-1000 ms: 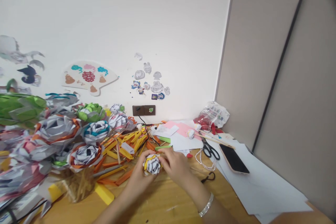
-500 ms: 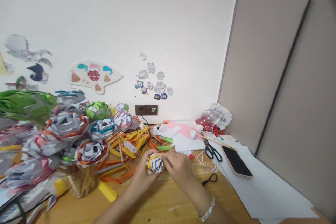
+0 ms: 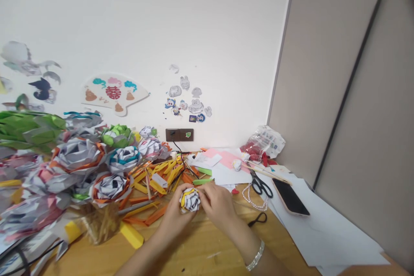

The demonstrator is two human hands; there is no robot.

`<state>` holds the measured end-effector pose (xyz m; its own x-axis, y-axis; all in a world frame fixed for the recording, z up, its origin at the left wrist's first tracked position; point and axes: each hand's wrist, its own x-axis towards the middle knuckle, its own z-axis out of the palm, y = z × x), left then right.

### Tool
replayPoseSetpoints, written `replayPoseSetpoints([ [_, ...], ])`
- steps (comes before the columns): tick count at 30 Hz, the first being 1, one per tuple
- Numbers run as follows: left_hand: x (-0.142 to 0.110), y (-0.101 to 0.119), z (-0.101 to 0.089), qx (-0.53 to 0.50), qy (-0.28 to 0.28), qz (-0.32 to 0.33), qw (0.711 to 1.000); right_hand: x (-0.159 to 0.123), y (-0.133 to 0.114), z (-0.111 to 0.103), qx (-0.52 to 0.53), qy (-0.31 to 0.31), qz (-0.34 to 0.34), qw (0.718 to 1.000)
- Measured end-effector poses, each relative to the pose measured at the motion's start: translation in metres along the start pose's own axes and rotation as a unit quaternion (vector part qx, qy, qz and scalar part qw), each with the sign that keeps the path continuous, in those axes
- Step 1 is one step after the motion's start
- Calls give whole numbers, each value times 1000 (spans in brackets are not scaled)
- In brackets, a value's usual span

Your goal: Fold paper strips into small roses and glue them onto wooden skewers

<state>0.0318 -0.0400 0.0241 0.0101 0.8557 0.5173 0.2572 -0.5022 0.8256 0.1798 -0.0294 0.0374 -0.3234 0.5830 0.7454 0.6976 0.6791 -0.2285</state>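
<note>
A small white paper flower [image 3: 190, 200] with a yellow strip along its upper left edge is held above the wooden table. My left hand [image 3: 176, 212] is wrapped round its left side and underside. My right hand [image 3: 216, 205] is at the flower's right edge, its thumb and forefinger drawn together there; whether a petal lies between them is too small to make out. The flower's stem, if it has one, is hidden. Folded yellow and orange paper strips [image 3: 164, 172] lie in a heap just behind my hands.
Many large paper flowers [image 3: 77, 155] crowd the left side, some above a clear container [image 3: 100, 224]. On the right lie black-handled scissors [image 3: 260, 185], a bead string [image 3: 254, 200], a phone [image 3: 290, 198] and white paper sheets [image 3: 330, 233]. A socket [image 3: 179, 135] with a plugged cable is on the wall.
The view has shifted slightly. My right fingers have moved a little along the flower's right edge, and my left hand still holds it in nearly the same place.
</note>
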Motion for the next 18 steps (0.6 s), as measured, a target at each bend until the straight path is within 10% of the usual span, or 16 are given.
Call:
replayPoseSetpoints([
  [18,-1,-8,-1,43,24,11,999,-4,-5,6,20,56,-3,998],
])
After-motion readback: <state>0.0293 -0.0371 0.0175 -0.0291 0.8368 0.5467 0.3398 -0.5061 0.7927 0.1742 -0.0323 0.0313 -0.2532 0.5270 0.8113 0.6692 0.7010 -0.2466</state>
